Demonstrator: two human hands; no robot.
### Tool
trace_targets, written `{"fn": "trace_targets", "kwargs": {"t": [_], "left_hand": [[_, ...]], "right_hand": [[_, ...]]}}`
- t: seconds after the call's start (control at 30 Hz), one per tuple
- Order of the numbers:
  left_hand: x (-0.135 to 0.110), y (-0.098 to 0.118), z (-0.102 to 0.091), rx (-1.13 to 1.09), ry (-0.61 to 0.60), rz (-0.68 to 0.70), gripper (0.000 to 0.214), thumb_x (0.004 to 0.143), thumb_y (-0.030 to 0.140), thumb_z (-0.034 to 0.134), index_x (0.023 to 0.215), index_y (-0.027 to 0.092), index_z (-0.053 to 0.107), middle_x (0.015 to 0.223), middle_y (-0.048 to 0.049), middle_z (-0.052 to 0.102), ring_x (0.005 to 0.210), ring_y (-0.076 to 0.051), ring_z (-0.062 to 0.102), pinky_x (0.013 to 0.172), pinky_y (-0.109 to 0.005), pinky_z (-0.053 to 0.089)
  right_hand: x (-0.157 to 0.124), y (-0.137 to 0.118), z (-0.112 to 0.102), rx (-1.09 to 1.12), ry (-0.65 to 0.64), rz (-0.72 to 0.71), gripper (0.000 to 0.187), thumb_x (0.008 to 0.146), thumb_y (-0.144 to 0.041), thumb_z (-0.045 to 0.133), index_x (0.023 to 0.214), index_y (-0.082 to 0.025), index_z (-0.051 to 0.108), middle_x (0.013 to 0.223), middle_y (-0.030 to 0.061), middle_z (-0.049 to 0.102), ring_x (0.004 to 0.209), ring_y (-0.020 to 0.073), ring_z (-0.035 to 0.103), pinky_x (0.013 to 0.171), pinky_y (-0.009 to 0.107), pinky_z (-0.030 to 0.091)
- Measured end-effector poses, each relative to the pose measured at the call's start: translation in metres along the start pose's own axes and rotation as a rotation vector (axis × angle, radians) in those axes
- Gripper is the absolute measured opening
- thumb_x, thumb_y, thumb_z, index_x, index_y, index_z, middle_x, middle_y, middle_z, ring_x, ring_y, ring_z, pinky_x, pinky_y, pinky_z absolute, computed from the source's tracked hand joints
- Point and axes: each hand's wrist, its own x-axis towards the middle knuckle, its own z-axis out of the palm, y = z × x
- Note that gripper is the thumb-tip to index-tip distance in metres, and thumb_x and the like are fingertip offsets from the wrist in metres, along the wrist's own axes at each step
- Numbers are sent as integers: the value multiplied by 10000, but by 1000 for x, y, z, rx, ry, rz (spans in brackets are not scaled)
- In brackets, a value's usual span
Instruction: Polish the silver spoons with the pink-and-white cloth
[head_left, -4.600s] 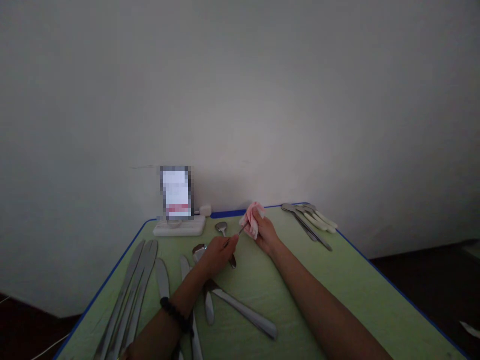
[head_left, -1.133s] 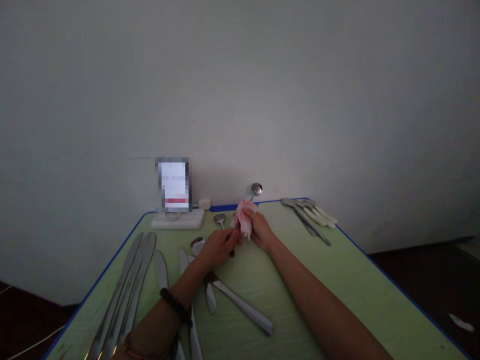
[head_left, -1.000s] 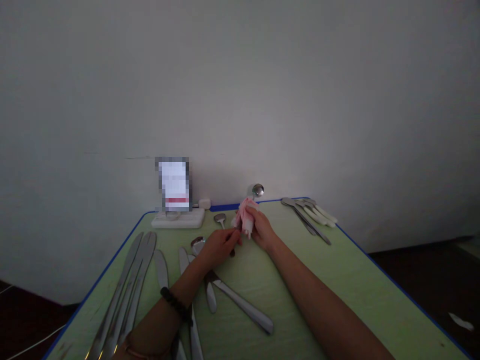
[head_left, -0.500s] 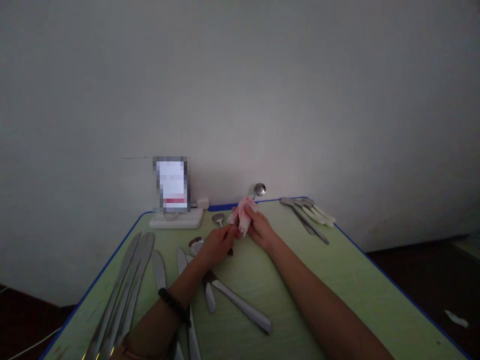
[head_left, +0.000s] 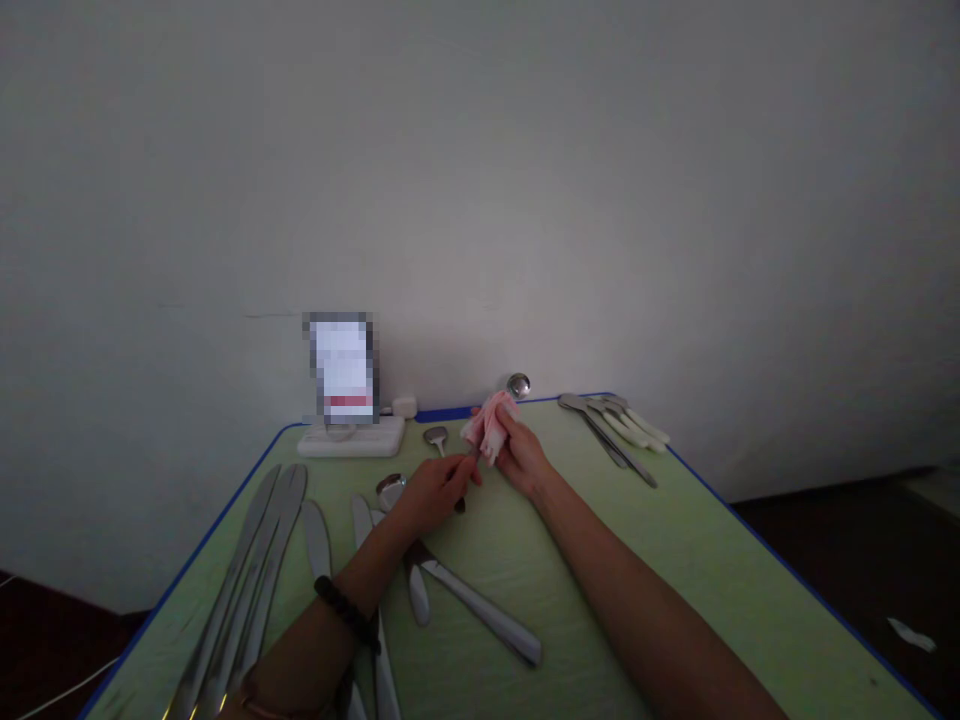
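A round-bowled metal spoon (head_left: 519,385) is held above the far part of the table, its bowl pointing away from me. My left hand (head_left: 444,490) pinches the handle end. My right hand (head_left: 521,455) is closed around a pink and white cloth (head_left: 491,425), which is wrapped about the spoon's shaft and hides most of it. Below and left of my hands lie a small spoon (head_left: 436,436), a larger spoon (head_left: 391,489) partly behind my left wrist, and a long metal handle (head_left: 484,610) slanting toward me.
Several long table knives (head_left: 262,550) lie at the left. More metal cutlery (head_left: 607,430), some with pale handles, rests at the far right corner. A lit phone (head_left: 345,370) stands by a white power strip (head_left: 352,438). The wall (head_left: 480,200) rises behind the table.
My right hand and the cloth have shifted slightly up the spoon, away from my left hand, baring a bit more handle. The bowl has dipped a little.
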Motion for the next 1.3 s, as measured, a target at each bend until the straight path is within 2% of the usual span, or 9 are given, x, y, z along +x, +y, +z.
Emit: {"fn": "trace_targets", "kwargs": {"t": [0.17,0.4,0.5,0.6,0.7,0.87,1.1,1.2,1.3], "left_hand": [[0,0,0,0,31,14,362,885,390,304,718,195,560,510,33,478,491,-136,494,514,-221,349],[0,4,-1,-19,84,15,348,874,375,308,690,194,542,494,43,434,480,-128,464,503,-222,331],[0,5,-2,-28,131,2,353,877,362,275,682,194,517,499,41,437,487,-128,463,510,-226,339],[1,4,-2,-42,176,-15,405,894,417,211,675,198,471,513,37,455,488,-128,465,508,-233,350],[2,2,0,-37,189,-19,390,872,489,296,680,196,467,532,34,490,500,-133,482,495,-236,343],[2,2,2,-32,197,-21,329,808,493,481,888,174,492,619,19,585,544,-150,553,513,-244,377],[5,-2,6,-112,301,-17,441,804,429,527,1110,158,364,640,40,571,520,-148,572,500,-244,400],[5,-3,6,-98,309,-6,431,813,418,516,1124,162,362,666,33,581,514,-147,575,496,-241,398],[2,-1,4,-41,259,9,266,858,397,434,1011,179,455,616,32,574,519,-151,575,494,-235,378]], "right_hand": [[-3,0,0,-95,-82,29,283,739,-359,665,860,-102,671,753,79,702,641,147,625,566,234,502],[0,3,0,-67,-40,-2,288,733,-376,665,836,-106,667,755,71,698,628,139,619,543,227,489],[0,3,1,-102,-67,4,296,711,-377,686,824,-105,666,718,62,690,573,123,593,516,220,471],[-2,4,3,-131,-88,-12,291,684,-371,707,799,-106,664,653,38,669,540,110,570,526,222,467],[-4,3,6,-142,-64,-25,287,664,-366,718,789,-114,662,671,37,673,578,112,584,569,225,473],[-3,5,6,-137,12,-46,274,613,-336,750,760,-123,657,706,27,679,646,114,600,652,234,473],[-2,6,5,-115,-18,-56,271,610,-325,748,769,-136,639,688,15,670,627,121,597,662,264,477],[-2,5,6,-114,-22,-58,277,611,-329,748,768,-133,631,692,23,672,637,128,599,653,263,472],[-2,5,5,-117,13,-50,284,592,-328,763,756,-139,628,652,3,654,595,114,575,605,245,454]]}}
